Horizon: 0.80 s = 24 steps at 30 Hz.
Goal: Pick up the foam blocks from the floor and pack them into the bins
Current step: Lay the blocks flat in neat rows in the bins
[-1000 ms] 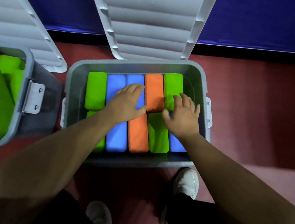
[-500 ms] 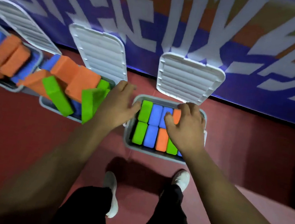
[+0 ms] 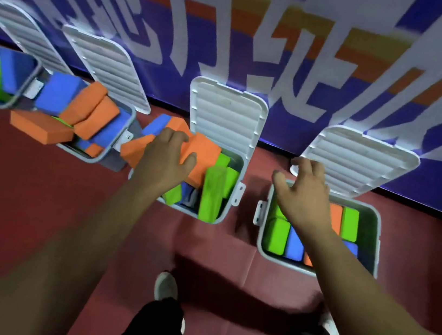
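Four grey bins stand in a row on the red floor by the wall. The right bin [image 3: 374, 231] holds foam blocks laid flat in neat rows, such as a green one [image 3: 349, 223]. My right hand [image 3: 303, 198] is spread open above its left part and holds nothing. The bin to its left [image 3: 223, 216] is heaped with loose blocks, among them a green block [image 3: 212, 191] standing on end. My left hand [image 3: 164, 159] lies with relaxed fingers over an orange block [image 3: 205, 151] on top of that heap; contact is unclear.
A third bin [image 3: 93, 160] overflows, and an orange block [image 3: 40, 128] hangs over its side. The far-left bin [image 3: 28, 83] also holds blocks. White lids [image 3: 224, 116] lean open against the printed wall. My shoe [image 3: 166, 286] stands on the floor in front of the bins.
My head rose and the view widened from one bin to four. Both hands lifted off the neatly packed blocks; my left hand moved left onto the heaped neighbouring bin.
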Each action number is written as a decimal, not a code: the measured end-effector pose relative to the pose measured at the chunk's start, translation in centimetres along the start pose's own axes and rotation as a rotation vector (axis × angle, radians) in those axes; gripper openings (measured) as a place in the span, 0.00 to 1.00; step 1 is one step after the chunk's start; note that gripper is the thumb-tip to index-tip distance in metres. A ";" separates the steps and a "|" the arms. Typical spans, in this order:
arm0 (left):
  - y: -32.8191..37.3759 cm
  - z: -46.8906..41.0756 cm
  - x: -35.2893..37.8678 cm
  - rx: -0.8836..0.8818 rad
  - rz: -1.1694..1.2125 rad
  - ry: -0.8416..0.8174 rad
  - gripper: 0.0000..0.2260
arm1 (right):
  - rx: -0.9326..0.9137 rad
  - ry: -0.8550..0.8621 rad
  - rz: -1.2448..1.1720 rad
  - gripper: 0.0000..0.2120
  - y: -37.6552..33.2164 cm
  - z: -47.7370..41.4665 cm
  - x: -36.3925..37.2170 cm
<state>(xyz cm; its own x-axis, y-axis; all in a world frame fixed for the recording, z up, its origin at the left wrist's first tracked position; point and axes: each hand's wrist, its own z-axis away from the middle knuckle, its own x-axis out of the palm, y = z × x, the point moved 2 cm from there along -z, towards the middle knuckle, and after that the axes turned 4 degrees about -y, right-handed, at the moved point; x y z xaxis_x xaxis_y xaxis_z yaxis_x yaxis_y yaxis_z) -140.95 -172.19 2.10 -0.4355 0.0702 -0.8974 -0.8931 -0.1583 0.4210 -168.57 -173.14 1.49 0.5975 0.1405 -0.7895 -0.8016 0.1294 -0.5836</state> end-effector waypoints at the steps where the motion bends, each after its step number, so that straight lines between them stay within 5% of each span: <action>1: -1.6 -0.3 -0.3 0.016 0.002 -0.013 0.27 | 0.013 0.003 -0.017 0.27 -1.4 0.2 1.6; 9: -7.4 -3.5 2.8 0.077 0.064 -0.153 0.19 | 0.157 -0.073 0.013 0.29 -4.6 0.9 9.5; 15: -10.3 -8.9 13.9 -0.031 0.147 -0.251 0.13 | 0.343 -0.196 -0.099 0.15 1.5 -3.6 19.4; 24: -14.1 -15.3 36.7 -0.244 0.166 -0.368 0.36 | 0.360 -0.383 -0.226 0.19 12.0 -8.0 38.2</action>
<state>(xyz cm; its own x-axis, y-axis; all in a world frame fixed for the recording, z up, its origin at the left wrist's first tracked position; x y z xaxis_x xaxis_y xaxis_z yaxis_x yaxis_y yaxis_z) -142.58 -182.46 -38.75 -0.6209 0.3622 -0.6952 -0.7745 -0.4206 0.4725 -155.57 -174.12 -37.21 0.7716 0.4077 -0.4883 -0.6359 0.5141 -0.5756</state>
